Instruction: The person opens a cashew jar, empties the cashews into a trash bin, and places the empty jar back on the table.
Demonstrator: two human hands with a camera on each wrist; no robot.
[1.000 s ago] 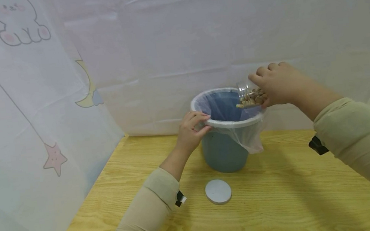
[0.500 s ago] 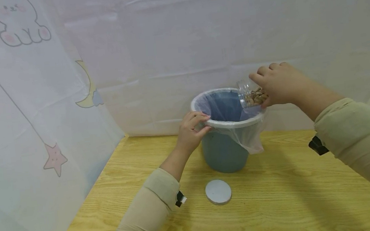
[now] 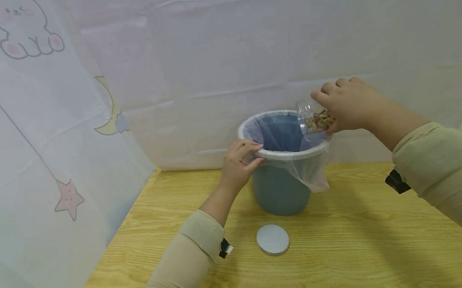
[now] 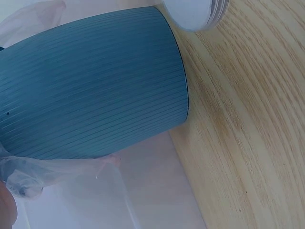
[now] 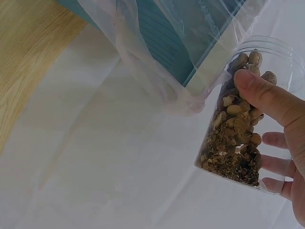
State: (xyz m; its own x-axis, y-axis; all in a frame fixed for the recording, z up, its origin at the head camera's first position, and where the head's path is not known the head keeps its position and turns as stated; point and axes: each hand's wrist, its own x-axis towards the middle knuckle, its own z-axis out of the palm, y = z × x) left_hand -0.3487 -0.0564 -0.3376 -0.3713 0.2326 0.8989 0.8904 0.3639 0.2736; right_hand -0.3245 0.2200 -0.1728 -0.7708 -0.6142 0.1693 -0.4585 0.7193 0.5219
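Observation:
A blue-green trash bin [image 3: 282,190] stands upright, lined with a thin translucent bag [image 3: 312,173] folded over its white rim. My left hand [image 3: 236,164] grips the rim at the near left, fingers over the top and thumb below. In my right hand [image 3: 351,103] is a clear jar [image 3: 305,116], tipped on its side with its uncovered mouth over the right part of the bin. Brown nut-like pieces [image 5: 233,110] and crumbs fill much of the jar in the right wrist view, with the thumb and fingers around its wall. The bin's bottom is hidden.
A round white lid [image 3: 272,239] lies on the wooden table [image 3: 331,255] in front of the bin. Close behind the bin hangs a pale sheet [image 3: 223,69], and a patterned one [image 3: 33,150] stands along the left side.
A second ago, pieces reached the jar's mouth and one stuck out; now they lie farther back inside. Both hands have hardly moved, and the bin stays in place.

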